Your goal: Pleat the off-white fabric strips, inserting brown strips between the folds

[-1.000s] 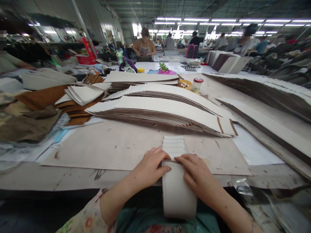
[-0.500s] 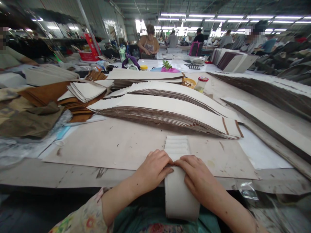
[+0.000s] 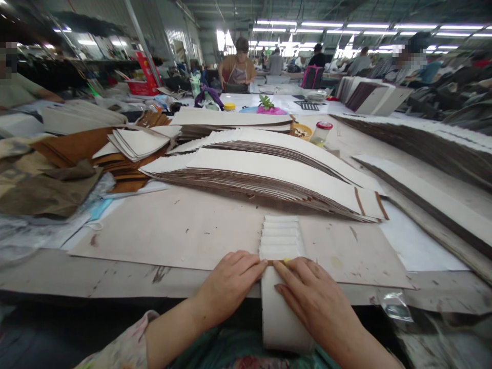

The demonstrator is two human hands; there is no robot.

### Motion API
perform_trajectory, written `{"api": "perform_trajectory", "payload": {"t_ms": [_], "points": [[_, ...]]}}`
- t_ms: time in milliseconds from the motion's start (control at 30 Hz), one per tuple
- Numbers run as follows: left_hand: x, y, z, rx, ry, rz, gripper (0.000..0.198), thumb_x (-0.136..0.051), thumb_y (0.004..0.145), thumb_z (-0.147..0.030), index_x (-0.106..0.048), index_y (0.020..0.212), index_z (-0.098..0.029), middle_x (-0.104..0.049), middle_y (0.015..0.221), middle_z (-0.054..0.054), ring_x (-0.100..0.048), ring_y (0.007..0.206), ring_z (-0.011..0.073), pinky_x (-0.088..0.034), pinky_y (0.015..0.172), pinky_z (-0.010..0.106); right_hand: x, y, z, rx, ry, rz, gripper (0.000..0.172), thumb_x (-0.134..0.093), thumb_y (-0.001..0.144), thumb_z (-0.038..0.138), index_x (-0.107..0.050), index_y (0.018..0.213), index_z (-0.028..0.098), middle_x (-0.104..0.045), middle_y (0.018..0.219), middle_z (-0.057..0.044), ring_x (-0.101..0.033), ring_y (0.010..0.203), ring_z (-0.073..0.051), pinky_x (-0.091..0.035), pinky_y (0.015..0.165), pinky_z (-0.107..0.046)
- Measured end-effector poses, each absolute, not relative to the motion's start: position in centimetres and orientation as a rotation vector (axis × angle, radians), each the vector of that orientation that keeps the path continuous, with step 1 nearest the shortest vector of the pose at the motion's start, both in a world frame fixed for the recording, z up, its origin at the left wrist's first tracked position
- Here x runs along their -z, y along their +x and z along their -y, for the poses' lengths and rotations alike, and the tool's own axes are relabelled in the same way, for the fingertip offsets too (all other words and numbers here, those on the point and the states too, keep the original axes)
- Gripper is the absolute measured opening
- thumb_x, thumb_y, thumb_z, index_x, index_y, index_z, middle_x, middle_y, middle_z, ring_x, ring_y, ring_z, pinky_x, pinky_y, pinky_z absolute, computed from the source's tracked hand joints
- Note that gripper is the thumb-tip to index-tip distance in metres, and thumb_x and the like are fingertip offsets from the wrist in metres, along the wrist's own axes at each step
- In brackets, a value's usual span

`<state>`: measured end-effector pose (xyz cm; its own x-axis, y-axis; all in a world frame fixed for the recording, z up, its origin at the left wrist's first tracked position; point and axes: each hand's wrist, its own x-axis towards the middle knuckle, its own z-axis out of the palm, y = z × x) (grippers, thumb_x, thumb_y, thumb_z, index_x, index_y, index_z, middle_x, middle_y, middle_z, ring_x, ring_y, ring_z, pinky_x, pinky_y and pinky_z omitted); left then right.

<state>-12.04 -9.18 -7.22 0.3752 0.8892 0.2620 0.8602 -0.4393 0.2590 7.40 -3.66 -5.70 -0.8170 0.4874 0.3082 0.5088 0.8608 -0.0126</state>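
A long pale strip (image 3: 282, 312) hangs over the table's near edge toward my lap, its far part lying in ridged layers (image 3: 281, 233) on the table. Across it runs a narrow brown band (image 3: 275, 263) at the fold. My left hand (image 3: 232, 279) is closed, its fingertips pinching the left end of that fold. My right hand (image 3: 313, 289) presses its fingers on the right end, the thumb resting lower on the strip. A small yellow bit shows by my right fingertips; I cannot tell what it is.
Fanned stacks of pale strips (image 3: 269, 171) lie just beyond my hands. More stacks (image 3: 426, 189) are on the right. Brown pieces (image 3: 73, 146) and crumpled plastic are at left. A red-lidded jar (image 3: 322, 134) stands behind the stacks. A co-worker (image 3: 238, 66) stands across the table.
Both hands have moved slightly down and apart, uncovering the brown band at the fold. My right thumb now shows on the strip. The co-worker opposite has shifted their arms.
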Motion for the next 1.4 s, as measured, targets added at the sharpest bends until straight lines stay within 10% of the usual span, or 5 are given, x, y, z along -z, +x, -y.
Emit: {"api": "perform_trajectory", "payload": {"t_ms": [933, 1400], "points": [[5.5, -11.8, 5.1, -0.763, 1.734, -1.728, 0.015, -0.049, 0.081, -0.028, -0.051, 0.071, -0.018, -0.053, 0.066, -0.004, -0.049, 0.063, 0.0116, -0.035, 0.057, 0.022, 6.8, 7.2, 4.5, 0.096, -0.865, 2.592, 0.032, -0.037, 0.089, 0.029, -0.050, 0.117, 0.020, -0.055, 0.095, -0.010, -0.051, 0.088, -0.023, -0.045, 0.074, -0.040], [2.0, -10.7, 2.8, -0.593, 1.568, -1.365, 0.036, -0.040, 0.084, -0.035, -0.042, 0.116, -0.018, -0.052, 0.070, -0.003, -0.047, 0.063, 0.0115, -0.037, 0.058, 0.022, 8.0, 7.7, 5.1, 0.081, -0.864, 2.449, 0.033, -0.035, 0.090, 0.028, -0.053, 0.115, 0.016, -0.058, 0.106, -0.010, -0.051, 0.100, -0.022, -0.044, 0.084, -0.037]]}}
